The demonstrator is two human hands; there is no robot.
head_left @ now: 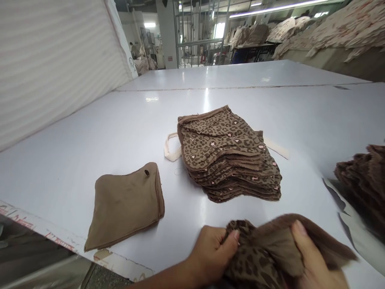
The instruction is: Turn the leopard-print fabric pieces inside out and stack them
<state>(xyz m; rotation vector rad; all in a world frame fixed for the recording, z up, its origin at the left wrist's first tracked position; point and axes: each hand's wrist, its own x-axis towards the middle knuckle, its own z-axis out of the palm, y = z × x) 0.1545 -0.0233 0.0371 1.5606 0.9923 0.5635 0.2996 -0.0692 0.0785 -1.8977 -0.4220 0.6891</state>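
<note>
- Left hand (215, 251) and right hand (319, 267) gripped one leopard-print piece (255, 263), low over near table (186, 224);
- leopard-print stack (222, 140) lay beyond; held piece not yet laid flat; remaining count unclear.

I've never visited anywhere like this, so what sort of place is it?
Probably a garment or textile workshop: crumpled brown leopard-print fabric is being handled up front, a layered stack of brown leopard-print pieces sits beyond it, and pale, pinkish cloth lies heaped at upper right.
</note>
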